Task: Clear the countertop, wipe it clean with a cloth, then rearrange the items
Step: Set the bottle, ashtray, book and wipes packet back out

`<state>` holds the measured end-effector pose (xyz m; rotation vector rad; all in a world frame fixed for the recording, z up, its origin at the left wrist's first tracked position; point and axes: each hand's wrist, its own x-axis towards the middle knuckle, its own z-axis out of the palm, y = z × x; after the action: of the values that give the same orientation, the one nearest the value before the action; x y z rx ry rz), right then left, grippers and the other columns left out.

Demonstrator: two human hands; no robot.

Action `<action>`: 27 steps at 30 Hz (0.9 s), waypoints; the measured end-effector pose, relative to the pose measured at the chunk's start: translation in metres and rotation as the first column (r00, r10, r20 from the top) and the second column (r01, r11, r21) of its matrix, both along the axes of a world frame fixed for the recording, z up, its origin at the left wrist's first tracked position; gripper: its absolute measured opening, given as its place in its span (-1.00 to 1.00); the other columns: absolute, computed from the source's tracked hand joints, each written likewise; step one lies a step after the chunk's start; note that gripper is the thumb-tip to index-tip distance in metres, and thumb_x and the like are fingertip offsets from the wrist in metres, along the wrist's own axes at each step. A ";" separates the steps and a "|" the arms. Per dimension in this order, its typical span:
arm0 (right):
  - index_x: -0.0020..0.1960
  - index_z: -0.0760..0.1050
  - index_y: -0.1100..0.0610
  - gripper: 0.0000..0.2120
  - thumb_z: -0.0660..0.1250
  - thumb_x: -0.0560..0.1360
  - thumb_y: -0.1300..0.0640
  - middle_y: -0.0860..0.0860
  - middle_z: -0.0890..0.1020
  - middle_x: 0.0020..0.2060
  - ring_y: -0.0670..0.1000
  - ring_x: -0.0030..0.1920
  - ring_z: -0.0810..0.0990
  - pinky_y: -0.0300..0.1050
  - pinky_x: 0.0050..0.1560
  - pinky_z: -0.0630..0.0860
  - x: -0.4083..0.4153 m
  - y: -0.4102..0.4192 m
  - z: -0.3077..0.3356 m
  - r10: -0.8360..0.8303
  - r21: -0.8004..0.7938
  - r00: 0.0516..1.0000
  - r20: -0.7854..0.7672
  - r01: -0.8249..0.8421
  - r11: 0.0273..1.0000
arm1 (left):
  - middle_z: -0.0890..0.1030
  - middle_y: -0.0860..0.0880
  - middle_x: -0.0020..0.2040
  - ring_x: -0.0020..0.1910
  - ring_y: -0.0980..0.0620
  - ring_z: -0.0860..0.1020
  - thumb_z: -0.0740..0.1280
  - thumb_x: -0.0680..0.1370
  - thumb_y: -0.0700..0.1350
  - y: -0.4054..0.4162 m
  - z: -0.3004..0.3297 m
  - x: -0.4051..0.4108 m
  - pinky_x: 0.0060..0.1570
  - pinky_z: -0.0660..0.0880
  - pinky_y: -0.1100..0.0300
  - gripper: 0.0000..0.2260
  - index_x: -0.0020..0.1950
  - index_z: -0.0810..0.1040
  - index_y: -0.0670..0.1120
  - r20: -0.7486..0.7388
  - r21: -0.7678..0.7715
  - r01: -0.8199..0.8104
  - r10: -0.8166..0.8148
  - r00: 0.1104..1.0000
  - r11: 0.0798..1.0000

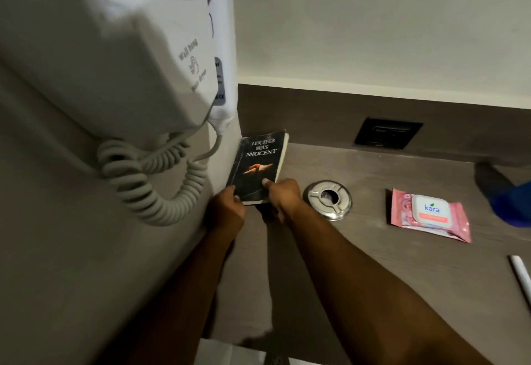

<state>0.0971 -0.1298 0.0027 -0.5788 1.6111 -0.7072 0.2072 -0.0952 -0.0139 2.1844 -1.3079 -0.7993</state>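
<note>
A black paperback book (260, 160) is tilted up at the left end of the brown countertop (373, 264), its far edge near the back wall. My left hand (227, 209) grips its near left corner. My right hand (283, 198) holds the near right edge, thumb on the cover. A steel ashtray (327, 199) sits just right of my right hand. A pink pack of wet wipes (429, 213) lies farther right.
A white wall-hung hair dryer (120, 57) with a coiled cord (149, 180) juts out at the left, close to the book. A black socket plate (388, 133) is set in the backsplash. A blue and dark object (505, 195) and a white stick-like item (521, 278) lie at the right edge.
</note>
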 end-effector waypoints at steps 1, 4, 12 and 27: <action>0.19 0.48 0.17 -0.73 0.33 0.54 0.07 0.13 0.62 0.02 0.06 -0.16 0.61 -0.21 -0.50 0.48 -0.003 0.005 0.004 0.030 -0.029 1.000 -0.009 -0.030 0.999 | 0.51 -0.24 0.32 0.30 -0.22 0.47 0.17 0.61 -0.23 0.001 0.002 -0.003 0.33 0.38 -0.02 -0.69 0.34 0.46 -0.22 0.006 -0.006 -0.052 0.052 0.999 0.999; 0.19 0.51 0.19 -0.75 0.29 0.57 0.09 0.11 0.64 -0.02 0.01 -0.20 0.61 -0.24 -0.50 0.45 -0.020 0.024 0.018 0.098 -0.086 0.995 -0.003 -0.097 0.991 | 0.58 -0.29 0.18 0.18 -0.28 0.54 0.19 0.57 -0.26 0.003 0.004 -0.009 0.22 0.46 -0.08 -0.75 0.18 0.56 -0.27 -0.049 0.027 -0.158 0.159 0.986 0.987; -0.01 0.54 0.12 -0.86 0.27 0.58 0.07 0.09 0.65 -0.07 -0.01 -0.16 0.60 -0.20 -0.27 0.45 -0.112 0.095 0.043 0.125 -0.221 0.990 -0.068 -0.138 0.965 | 0.60 -0.19 0.14 0.21 -0.23 0.53 0.27 0.58 -0.15 0.059 0.027 -0.065 0.23 0.46 -0.10 -0.78 0.22 0.53 -0.12 -0.479 0.122 -0.269 0.295 0.827 0.955; -0.02 0.63 0.19 -0.75 0.35 0.52 0.00 0.16 0.69 -0.12 0.16 -0.10 0.63 -0.06 -0.02 0.53 -0.239 0.261 -0.041 0.011 -0.201 0.885 -0.466 -0.118 0.972 | 0.70 -0.04 -0.13 -0.09 -0.08 0.65 0.36 0.48 -0.10 0.205 -0.038 -0.182 0.08 0.59 -0.08 -0.89 -0.07 0.67 -0.06 -0.410 0.054 -0.039 0.058 0.910 0.998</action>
<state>-0.1421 0.1316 -0.0388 -1.0250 1.9524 -0.7426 0.0253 0.1096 -0.0524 1.9289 -1.0261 -1.2016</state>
